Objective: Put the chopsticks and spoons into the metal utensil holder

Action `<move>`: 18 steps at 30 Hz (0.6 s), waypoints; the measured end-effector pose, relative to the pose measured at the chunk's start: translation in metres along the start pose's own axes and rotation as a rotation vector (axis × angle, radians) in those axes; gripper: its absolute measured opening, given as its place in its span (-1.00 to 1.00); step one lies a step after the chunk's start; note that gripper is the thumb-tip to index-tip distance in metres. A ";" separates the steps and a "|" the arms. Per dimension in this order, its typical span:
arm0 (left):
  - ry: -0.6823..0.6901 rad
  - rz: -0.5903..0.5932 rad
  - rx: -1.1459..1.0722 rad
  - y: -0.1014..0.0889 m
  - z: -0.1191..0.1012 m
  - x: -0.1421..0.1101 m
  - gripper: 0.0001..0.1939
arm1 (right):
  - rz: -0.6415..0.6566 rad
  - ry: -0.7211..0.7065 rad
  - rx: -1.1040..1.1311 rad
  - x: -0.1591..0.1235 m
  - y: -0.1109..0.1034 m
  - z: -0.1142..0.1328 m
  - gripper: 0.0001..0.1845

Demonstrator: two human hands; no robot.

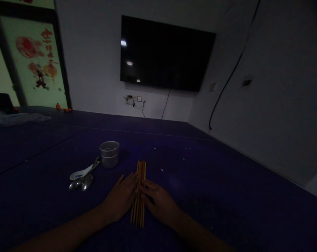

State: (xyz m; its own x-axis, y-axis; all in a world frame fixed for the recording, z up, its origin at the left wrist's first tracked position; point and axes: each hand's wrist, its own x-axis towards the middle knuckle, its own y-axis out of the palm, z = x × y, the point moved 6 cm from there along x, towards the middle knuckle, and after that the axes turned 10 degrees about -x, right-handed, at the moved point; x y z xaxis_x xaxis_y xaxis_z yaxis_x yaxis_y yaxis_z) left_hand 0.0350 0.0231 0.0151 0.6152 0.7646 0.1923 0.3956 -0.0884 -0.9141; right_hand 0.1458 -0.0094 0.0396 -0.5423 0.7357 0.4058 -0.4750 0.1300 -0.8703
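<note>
A bundle of wooden chopsticks [138, 210] lies on the dark blue tabletop, pointing away from me, with the near ends slightly uneven. My left hand [123, 196] grips the bundle from the left side, fingertips against the sticks. From the right, my right hand [158, 201] closes on the same sticks, its fingers bent at their edge. The chopsticks sit squeezed between both hands, and the fingers partly cover their middle. Left of my left hand are a white ceramic spoon [81, 174] and two metal spoons [87, 182], their handles crossing. Beside the handles stands an upright metal cup [109, 155].
Small white scraps [162, 170] dot the dark blue table [226, 196]. Clear plastic sheeting [13, 118] lies at the far left, with small orange items [58, 106] by the door. A television [166, 54] and sockets [137, 99] are on the wall behind; a black cable [226, 82] hangs at right.
</note>
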 end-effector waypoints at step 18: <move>0.070 -0.079 0.015 -0.004 -0.005 -0.006 -0.54 | -0.027 -0.029 0.031 -0.001 0.001 -0.002 -0.64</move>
State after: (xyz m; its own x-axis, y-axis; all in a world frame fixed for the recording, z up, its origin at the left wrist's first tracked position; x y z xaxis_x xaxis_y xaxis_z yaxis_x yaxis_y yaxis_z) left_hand 0.0326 0.0155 0.0197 0.6290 0.7219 0.2884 0.4350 -0.0194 -0.9002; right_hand 0.1474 -0.0089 0.0381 -0.5484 0.7129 0.4371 -0.5108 0.1283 -0.8501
